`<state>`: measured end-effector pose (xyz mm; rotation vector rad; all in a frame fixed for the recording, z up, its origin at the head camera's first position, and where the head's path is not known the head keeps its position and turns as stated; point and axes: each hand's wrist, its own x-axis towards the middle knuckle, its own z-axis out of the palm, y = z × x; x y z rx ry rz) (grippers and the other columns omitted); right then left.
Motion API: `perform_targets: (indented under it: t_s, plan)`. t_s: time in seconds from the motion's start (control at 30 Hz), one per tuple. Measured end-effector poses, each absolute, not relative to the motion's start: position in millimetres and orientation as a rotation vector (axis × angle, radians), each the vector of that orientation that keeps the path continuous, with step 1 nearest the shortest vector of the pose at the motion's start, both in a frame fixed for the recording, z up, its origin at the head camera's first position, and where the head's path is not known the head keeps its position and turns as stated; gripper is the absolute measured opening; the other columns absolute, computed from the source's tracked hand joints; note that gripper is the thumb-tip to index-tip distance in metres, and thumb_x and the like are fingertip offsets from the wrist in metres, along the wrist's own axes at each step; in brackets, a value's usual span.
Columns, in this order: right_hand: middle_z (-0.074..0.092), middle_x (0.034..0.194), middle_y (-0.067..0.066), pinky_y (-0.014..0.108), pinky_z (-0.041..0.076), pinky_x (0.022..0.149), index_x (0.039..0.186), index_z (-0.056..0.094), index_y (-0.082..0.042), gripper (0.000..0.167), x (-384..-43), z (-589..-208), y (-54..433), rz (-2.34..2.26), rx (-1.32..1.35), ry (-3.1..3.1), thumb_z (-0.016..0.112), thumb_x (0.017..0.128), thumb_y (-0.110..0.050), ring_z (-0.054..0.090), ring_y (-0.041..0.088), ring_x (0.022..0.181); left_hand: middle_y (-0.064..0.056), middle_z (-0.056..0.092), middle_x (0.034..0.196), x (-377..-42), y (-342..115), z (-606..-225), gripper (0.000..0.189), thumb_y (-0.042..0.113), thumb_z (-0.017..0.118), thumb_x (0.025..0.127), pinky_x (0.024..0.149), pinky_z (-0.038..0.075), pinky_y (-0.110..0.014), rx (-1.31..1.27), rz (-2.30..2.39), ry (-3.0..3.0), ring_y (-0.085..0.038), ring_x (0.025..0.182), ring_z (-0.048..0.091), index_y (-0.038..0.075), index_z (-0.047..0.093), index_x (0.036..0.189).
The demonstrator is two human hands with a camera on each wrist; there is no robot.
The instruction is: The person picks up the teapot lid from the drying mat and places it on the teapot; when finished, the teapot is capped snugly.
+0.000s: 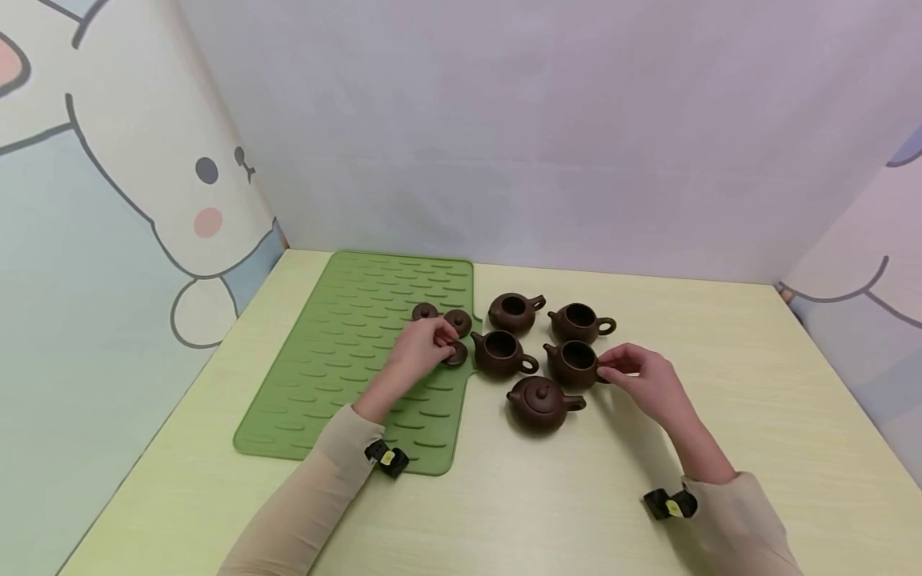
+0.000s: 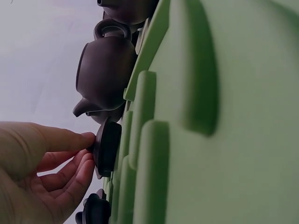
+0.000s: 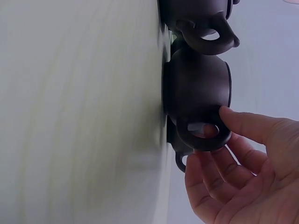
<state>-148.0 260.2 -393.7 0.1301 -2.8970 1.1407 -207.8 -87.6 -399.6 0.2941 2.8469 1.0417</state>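
My left hand (image 1: 418, 354) pinches the knob of a small dark brown teapot lid (image 2: 108, 145) between thumb and fingertips. That lid is at the green mat's right side, its edge close to the mat in the left wrist view. Two more lids, one (image 1: 458, 323) just behind my fingers and another (image 1: 425, 311) farther left, lie on the mat. On the right, my right hand (image 1: 648, 384) grips the loop handle of an uncovered dark brown teapot (image 3: 198, 86), thumb on top and fingers beneath. Its spout points left, and its mouth faces up.
Three other uncovered teapots, including one (image 1: 493, 364) beside the mat, stand close around the held one. A lidded teapot (image 1: 536, 414) sits nearest the front. The green ridged mat (image 1: 338, 376) covers the table's left part. A pale wall (image 1: 504, 144) rises behind.
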Motion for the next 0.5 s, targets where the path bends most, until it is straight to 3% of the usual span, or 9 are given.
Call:
perform_targets:
  t_s: [0.2,0.5]
  plan:
    - [0.076,0.1,0.012,0.019,0.049,0.071,0.104,0.073,-0.006,0.019,-147.1,-392.1,258.3,1.148,0.128,-2.883,0.074,0.091,-0.019,0.062,-0.003,0.084,-0.005,0.073,0.099,-206.7,-88.0,-395.2,0.012,0.009,0.072,0.091,0.079,0.058,-0.031,0.276,1.033,2.863,-0.018,0.091,0.069,0.011,0.073,0.102]
    - [0.076,0.098,0.011,0.02,0.049,0.07,0.103,0.074,-0.007,0.015,-147.6,-391.3,256.7,1.141,0.123,-2.881,0.074,0.091,-0.017,0.067,0.01,0.088,-0.006,0.073,0.098,-204.9,-87.5,-383.4,0.013,0.009,0.072,0.091,0.078,0.058,-0.03,0.299,1.086,2.874,-0.018,0.089,0.068,0.01,0.073,0.104]
